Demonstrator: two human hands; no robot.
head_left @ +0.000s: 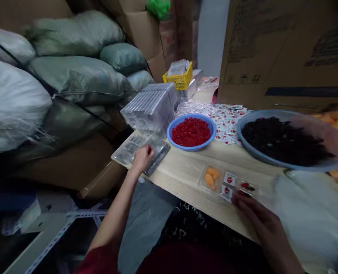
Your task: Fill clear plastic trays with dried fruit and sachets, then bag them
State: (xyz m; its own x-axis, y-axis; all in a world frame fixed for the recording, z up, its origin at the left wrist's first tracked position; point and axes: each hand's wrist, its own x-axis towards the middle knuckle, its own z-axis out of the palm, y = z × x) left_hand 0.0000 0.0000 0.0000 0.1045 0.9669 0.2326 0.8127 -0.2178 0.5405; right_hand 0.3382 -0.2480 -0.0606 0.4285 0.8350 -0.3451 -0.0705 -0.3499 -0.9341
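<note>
My left hand (pixel 142 156) is curled closed just above the flat clear plastic trays (pixel 126 152) at the left end of the table; whatever its fingers hold, if anything, is hidden. My right hand (pixel 260 215) has its fingers pressed together at the near edge of a filled clear tray; what is between them cannot be made out. In this tray lie orange pieces (pixel 212 177), two printed white sachets (pixel 229 178) and a few red and dark pieces (pixel 247 186). Beyond stands a blue basin of red pieces (pixel 191 131).
A larger basin of dark pieces (pixel 285 142) stands at right, near a cloudy plastic bag (pixel 308 213). Behind are scattered sachets (pixel 228 121), stacked clear boxes (pixel 150 106) and a yellow basket (pixel 180 80). Full sacks (pixel 83 76) pile up at left; a large carton (pixel 285 57) rises behind.
</note>
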